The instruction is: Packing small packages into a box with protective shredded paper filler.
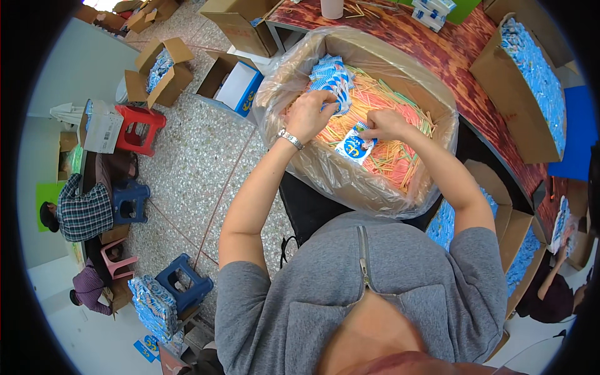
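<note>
A cardboard box lined with clear plastic [350,184] stands before me, filled with thin pink, orange, yellow and green sticks [397,159]. Over these, my right hand [386,125] pinches a small blue-and-white packet [355,147] by its upper right side. My left hand [308,115] hovers at the box's left part, its thumb and index finger curved and apart, close beside a heap of blue-and-white packets [331,78]. Its other fingers are partly hidden. A metal watch band [290,139] circles my left wrist.
Behind the box runs a red-and-black patterned table [412,40]. At the right stands a large carton [519,94] full of blue packets. Open boxes [159,69], a red stool [139,128] and a blue stool [184,281] occupy the floor at left. Other people [84,209] sit farther off.
</note>
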`<state>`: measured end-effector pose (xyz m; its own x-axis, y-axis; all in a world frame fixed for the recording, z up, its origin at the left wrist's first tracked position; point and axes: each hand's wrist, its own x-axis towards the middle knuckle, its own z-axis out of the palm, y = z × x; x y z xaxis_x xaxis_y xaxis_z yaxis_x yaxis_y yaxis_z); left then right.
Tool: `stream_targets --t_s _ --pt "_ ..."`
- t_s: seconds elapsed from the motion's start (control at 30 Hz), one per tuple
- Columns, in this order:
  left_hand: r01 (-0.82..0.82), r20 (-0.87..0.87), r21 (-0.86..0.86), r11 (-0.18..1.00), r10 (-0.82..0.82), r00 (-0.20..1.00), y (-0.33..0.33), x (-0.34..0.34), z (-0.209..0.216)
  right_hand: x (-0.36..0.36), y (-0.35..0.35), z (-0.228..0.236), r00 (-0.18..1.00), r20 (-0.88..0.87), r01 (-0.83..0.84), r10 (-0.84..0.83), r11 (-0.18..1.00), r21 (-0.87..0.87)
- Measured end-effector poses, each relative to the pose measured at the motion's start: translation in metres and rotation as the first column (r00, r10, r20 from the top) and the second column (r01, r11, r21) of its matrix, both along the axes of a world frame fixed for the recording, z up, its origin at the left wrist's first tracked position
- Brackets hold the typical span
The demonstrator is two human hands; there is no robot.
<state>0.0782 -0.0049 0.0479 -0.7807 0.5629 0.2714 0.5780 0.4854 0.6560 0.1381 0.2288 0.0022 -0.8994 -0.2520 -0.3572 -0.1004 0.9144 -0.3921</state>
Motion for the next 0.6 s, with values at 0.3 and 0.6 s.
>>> stream_targets --t_s 0.3,0.6 --pt "0.074 0.027 0.006 0.997 -0.074 0.997 0.014 0.005 -0.006 0.018 0.0 -0.003 0.984 -0.154 -0.056 0.085 0.982 0.182" --pt "0.17 0.342 0.179 0.969 -0.223 0.913 0.028 0.006 -0.003 -0.003 0.001 0.099 0.809 -0.585 -0.241 -0.044 0.884 -0.4"
